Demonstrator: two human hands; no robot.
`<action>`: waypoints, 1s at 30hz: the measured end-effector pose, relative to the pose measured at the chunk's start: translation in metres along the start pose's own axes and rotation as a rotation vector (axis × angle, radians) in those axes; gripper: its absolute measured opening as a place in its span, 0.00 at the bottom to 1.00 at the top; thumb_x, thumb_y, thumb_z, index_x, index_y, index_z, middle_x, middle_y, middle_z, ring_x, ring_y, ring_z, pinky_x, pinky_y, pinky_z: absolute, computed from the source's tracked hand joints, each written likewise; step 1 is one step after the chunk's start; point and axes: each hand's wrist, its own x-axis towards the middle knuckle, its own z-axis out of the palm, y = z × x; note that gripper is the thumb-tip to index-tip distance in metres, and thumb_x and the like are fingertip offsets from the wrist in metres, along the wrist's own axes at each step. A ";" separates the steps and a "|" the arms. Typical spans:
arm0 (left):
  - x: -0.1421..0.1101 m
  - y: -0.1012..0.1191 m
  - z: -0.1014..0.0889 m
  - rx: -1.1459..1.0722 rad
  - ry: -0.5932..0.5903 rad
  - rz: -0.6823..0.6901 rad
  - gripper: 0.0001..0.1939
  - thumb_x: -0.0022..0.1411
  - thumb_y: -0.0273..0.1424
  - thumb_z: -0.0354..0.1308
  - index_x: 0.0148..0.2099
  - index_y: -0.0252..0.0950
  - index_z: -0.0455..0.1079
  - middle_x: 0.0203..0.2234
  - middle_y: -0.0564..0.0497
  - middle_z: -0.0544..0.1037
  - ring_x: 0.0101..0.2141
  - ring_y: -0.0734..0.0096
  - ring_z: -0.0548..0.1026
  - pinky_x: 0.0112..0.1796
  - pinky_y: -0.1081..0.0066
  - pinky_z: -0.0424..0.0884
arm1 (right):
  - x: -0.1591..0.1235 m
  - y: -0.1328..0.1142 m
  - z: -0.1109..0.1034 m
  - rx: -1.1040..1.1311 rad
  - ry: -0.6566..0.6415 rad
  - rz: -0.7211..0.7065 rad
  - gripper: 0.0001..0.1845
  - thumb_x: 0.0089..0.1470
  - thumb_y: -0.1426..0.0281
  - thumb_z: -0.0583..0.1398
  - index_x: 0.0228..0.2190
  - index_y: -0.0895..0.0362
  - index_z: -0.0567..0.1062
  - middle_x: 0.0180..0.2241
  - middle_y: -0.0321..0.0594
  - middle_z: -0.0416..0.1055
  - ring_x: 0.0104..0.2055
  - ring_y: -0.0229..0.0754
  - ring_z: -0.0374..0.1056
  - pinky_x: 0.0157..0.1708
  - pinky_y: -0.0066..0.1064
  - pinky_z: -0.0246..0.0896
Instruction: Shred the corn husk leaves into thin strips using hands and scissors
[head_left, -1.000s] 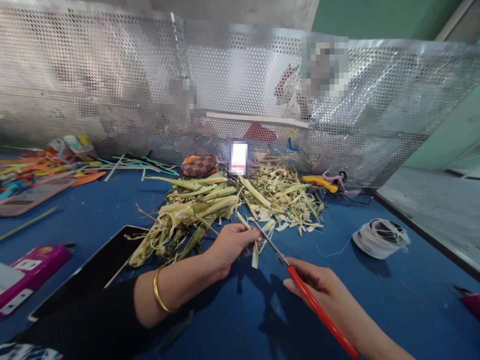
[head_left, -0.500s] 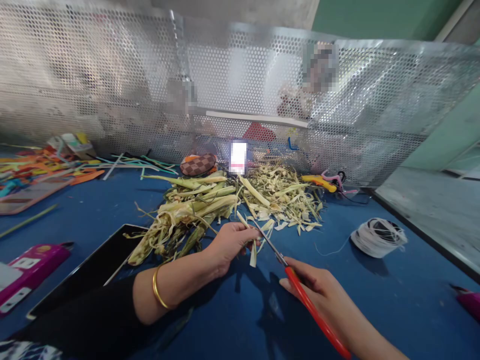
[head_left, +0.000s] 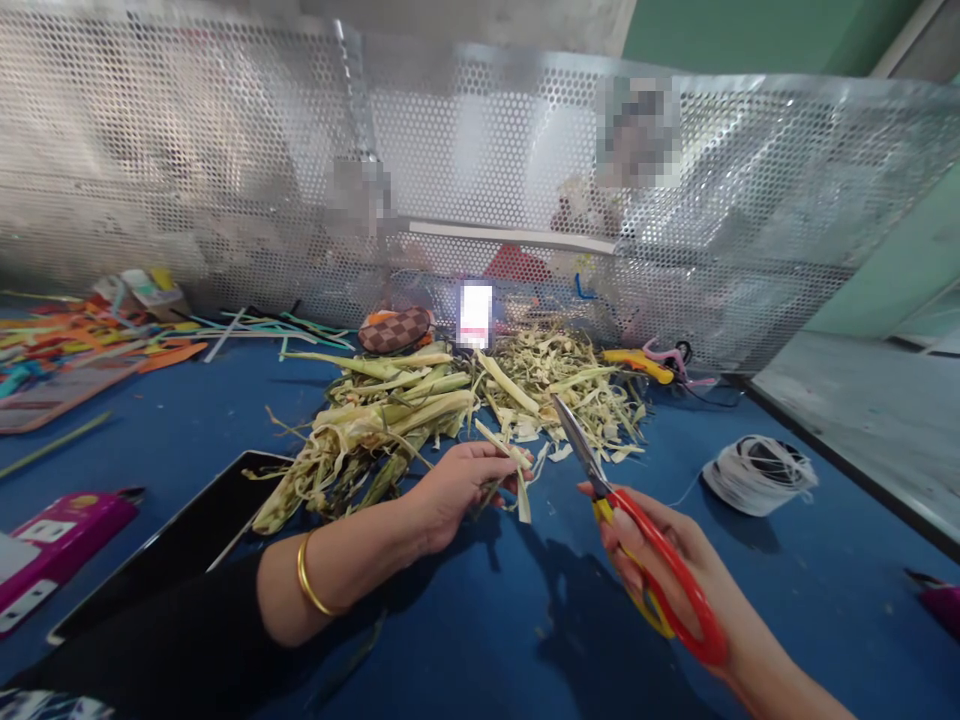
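Observation:
My left hand (head_left: pixel 459 487) is closed on a pale corn husk strip (head_left: pixel 523 503), pinched between thumb and fingers, its cut-looking end hanging down. My right hand (head_left: pixel 679 535) grips a pair of scissors (head_left: pixel 581 440) with red and yellow handles. Their blades look together, pointing up and away, to the right of the strip and apart from it. Beyond my left hand lies a heap of long husks (head_left: pixel 390 415). A pile of small shredded husk pieces (head_left: pixel 589 385) spreads behind the scissor tips.
A white cord roll (head_left: pixel 757 475) sits at right. Left of my arm are a black tablet-like panel (head_left: pixel 180 530) and a purple power strip (head_left: pixel 67 545). A checkered pouch (head_left: pixel 394 330) and yellow-handled tool (head_left: pixel 637 362) lie before a perforated metal screen (head_left: pixel 480 130). People show behind it.
The scissors have moved right, away from the husk strip, and turned so both handle loops show. My left hand and the strip have shifted slightly to the right.

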 end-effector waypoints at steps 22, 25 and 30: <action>-0.005 0.002 0.001 0.119 0.010 0.035 0.14 0.47 0.40 0.63 0.27 0.32 0.72 0.23 0.48 0.77 0.19 0.79 0.65 0.22 0.75 0.54 | -0.002 -0.016 -0.007 -0.388 -0.283 -0.002 0.31 0.42 0.49 0.64 0.41 0.59 0.76 0.21 0.32 0.56 0.22 0.33 0.51 0.20 0.24 0.52; -0.007 0.003 0.002 0.174 -0.026 0.030 0.14 0.47 0.40 0.62 0.26 0.33 0.72 0.22 0.49 0.77 0.18 0.80 0.63 0.22 0.75 0.53 | -0.002 -0.013 -0.010 -0.349 -0.348 0.045 0.30 0.45 0.49 0.62 0.42 0.59 0.76 0.20 0.30 0.53 0.20 0.31 0.49 0.18 0.24 0.49; -0.009 0.004 0.004 0.202 -0.059 0.044 0.14 0.48 0.41 0.60 0.27 0.33 0.74 0.22 0.49 0.77 0.19 0.80 0.62 0.23 0.76 0.56 | -0.001 -0.009 -0.014 -0.333 -0.400 0.021 0.28 0.47 0.49 0.61 0.40 0.60 0.76 0.20 0.29 0.52 0.19 0.30 0.48 0.17 0.23 0.47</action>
